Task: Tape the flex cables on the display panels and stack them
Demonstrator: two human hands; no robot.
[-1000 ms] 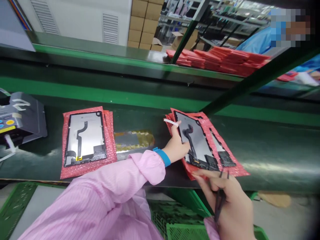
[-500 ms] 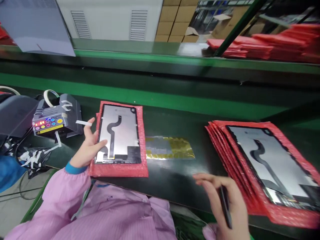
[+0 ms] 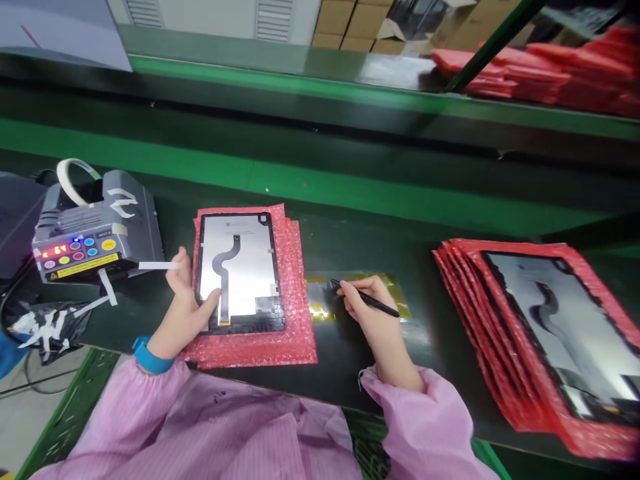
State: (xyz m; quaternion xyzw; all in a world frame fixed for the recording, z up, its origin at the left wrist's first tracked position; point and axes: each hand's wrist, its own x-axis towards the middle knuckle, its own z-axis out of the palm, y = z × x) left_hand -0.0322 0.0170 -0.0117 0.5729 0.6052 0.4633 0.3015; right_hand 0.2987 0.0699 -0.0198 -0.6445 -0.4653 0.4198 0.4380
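Our left hand (image 3: pixel 183 303) is spread loose, thumb on the panel (image 3: pixel 250 267) atop red bubble wrap (image 3: pixel 295 280); right hand (image 3: pixel 373 307) pinches black tweezers (image 3: pixel 381 305) at yellow tape (image 3: pixel 321 309). Thumb slip could crease the flex cable (image 3: pixel 225 290); white strip (image 3: pixel 156 265) could snag.

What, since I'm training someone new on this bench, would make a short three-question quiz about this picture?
1. Multiple choice: what does the right hand hold?
A) a roll of tape
B) a slim black tool
C) a cardboard carton

2. True or false: the grey machine stands nearer the left hand than the right hand.

3. Fill the gap: the panel at the left hand lies on pinkish-red ____.

Key:
1. B
2. True
3. bubble wrap
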